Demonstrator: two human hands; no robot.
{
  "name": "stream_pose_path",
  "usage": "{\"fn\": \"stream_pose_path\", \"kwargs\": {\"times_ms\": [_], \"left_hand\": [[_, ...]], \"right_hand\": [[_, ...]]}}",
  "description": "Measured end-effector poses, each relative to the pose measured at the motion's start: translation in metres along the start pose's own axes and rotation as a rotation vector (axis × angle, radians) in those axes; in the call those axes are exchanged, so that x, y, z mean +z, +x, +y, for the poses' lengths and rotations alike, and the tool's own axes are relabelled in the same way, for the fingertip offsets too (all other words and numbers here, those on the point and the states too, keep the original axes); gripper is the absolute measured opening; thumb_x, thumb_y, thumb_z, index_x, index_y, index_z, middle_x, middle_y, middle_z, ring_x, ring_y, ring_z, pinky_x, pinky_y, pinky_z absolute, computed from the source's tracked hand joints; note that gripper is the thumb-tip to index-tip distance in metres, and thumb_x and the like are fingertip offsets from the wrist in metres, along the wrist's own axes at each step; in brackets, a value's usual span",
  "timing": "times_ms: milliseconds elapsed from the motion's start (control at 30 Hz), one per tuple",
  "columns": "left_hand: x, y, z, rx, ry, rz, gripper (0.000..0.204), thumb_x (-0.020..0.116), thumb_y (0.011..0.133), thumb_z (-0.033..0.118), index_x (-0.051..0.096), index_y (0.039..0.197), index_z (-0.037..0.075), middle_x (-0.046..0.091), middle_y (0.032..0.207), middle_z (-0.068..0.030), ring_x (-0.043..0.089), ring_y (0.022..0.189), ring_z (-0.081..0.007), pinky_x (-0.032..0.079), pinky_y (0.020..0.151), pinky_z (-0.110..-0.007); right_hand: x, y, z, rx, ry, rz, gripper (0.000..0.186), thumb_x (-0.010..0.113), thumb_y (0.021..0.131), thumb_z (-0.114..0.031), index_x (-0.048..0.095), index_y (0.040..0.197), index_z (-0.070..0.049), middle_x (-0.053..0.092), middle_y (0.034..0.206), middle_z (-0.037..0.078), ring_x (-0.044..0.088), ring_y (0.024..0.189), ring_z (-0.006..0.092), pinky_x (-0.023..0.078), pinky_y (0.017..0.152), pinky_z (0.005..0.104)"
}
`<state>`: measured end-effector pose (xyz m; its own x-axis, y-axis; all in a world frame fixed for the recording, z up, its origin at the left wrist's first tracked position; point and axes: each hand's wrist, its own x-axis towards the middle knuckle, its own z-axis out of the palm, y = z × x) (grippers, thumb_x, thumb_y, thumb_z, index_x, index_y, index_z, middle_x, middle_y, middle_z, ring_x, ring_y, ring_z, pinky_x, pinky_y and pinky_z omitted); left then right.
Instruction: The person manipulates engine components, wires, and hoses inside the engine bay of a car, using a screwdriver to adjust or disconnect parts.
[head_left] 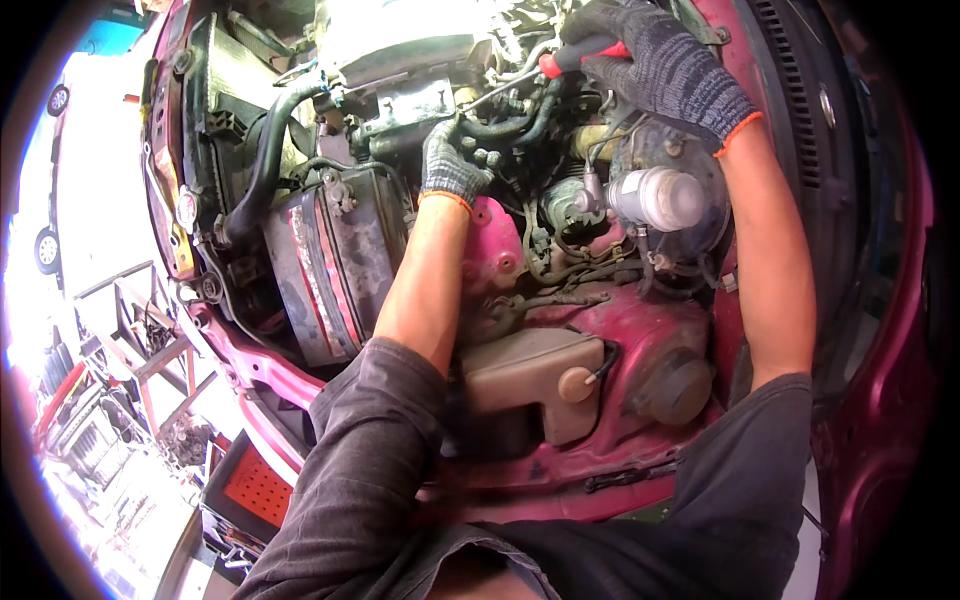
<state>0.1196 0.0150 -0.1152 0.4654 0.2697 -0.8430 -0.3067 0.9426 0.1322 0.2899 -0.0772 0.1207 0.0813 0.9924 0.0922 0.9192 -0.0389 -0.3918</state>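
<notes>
We note the right hand (660, 65), gloved, clenched round a red-handled screwdriver (585, 57) near the far edge of the engine bay (640, 325); its shaft runs toward the hoses (510, 125), tip hidden. Left hand (450, 165), also gloved, presses down among the hoses beside the battery (335, 260); fingers buried, so we can't tell its grip. Coolant reservoir (530, 375) sits at the near edge, partly covered by the sleeve (370, 460).

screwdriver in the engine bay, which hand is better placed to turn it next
Right. The right hand already grips the red-handled screwdriver; the left hand is lower, down on the hoses.
</notes>
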Motion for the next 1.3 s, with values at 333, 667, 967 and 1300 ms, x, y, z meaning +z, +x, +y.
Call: {"fn": "stream_pose_path", "kwargs": {"times_ms": [333,667,967,1300], "left_hand": [[0.006,-0.010,0.002,0.023,0.010,0.104,0.018,0.061,0.085,0.032,0.060,0.075,0.017,0.040,0.062,0.0030,0.038,0.062,-0.0161,0.041,0.063,-0.037],[0.002,-0.003,0.004,-0.004,0.090,0.032,0.024,0.052,0.093,0.034,0.055,0.076,0.018,0.044,0.061,0.0012,0.041,0.055,-0.0169,0.039,0.052,-0.035],[0.006,-0.003,0.001,0.071,0.018,-0.056,0.022,0.057,0.090,0.035,0.056,0.076,0.018,0.047,0.063,0.0024,0.045,0.058,-0.0186,0.039,0.053,-0.035],[-0.001,-0.001,0.011,-0.014,0.008,0.002,0.021,0.059,0.089,0.034,0.058,0.090,0.013,0.048,0.078,-0.0016,0.041,0.067,-0.0204,0.039,0.061,-0.039]], "right_hand": [[0.007,-0.003,-0.001,0.073,0.045,0.012,0.021,0.068,0.078,-0.005,0.068,0.098,-0.001,0.070,0.092,0.014,0.068,0.087,0.0278,0.054,0.075,0.0371],[0.007,-0.002,0.000,0.121,0.086,-0.003,0.019,0.069,0.080,-0.009,0.069,0.098,-0.003,0.071,0.094,0.012,0.069,0.086,0.0209,0.055,0.074,0.0348],[0.002,-0.001,-0.002,0.081,-0.090,0.011,0.021,0.067,0.080,-0.007,0.067,0.101,-0.003,0.071,0.094,0.014,0.068,0.089,0.0244,0.055,0.075,0.0345],[0.006,0.000,0.005,-0.006,-0.022,-0.004,0.019,0.070,0.080,-0.010,0.068,0.098,-0.003,0.070,0.092,0.013,0.068,0.084,0.0244,0.055,0.072,0.0351]]}}
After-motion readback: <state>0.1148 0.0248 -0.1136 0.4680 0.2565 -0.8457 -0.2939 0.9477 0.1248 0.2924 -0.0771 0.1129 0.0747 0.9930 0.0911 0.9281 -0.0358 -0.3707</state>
